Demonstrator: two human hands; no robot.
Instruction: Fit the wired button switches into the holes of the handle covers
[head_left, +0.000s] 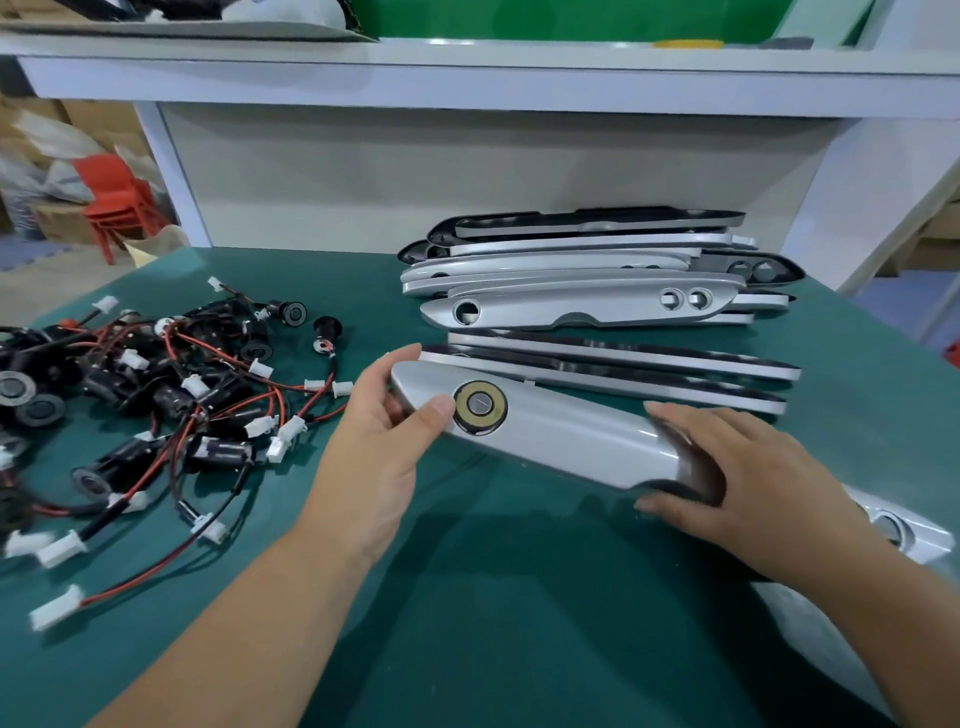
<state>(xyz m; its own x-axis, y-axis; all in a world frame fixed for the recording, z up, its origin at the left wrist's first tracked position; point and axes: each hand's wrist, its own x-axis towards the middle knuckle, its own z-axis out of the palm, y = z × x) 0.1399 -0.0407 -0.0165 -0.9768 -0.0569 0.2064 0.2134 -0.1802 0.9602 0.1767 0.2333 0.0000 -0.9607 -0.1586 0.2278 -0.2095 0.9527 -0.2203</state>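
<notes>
Left grip and right grip clasp a handle cover, centre frame. Off-centre thumb pressure could leave its button switch crooked.

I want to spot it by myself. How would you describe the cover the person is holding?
On the green table, in front of the stack of silver covers, the held cover slants between the left hand and right hand. Only it has a button with a yellowish ring filling its hole.
</notes>
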